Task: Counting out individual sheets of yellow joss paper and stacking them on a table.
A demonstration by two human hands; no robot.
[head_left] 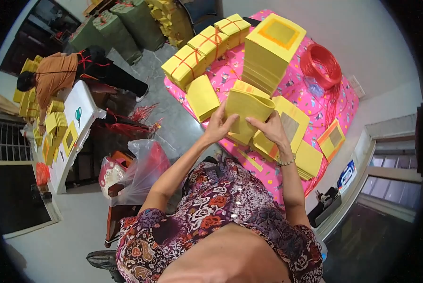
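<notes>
Both my hands grip a curved wad of yellow paper sheets [247, 111] above the pink table. My left hand [219, 125] is closed on its left edge, with the thumb in front. My right hand [272, 128], below a forearm with a beaded bracelet [287, 161] at the wrist, pinches the right side. Just beyond the wad rises a tall stack of yellow paper [265, 59], its top sheet printed with an orange-framed square. A smaller yellow stack [203, 98] sits to the left. On the right, yellow sheets with a grey square [291, 123] lie partly behind my right hand.
Yellow bundles tied with red string [188, 63] line the table's far left. A red string coil [320, 66] lies at the far right of the pink patterned tablecloth [310, 106]. At left, a person [60, 73] bends over a white table [79, 101]. A plastic bag [147, 165] stands nearby.
</notes>
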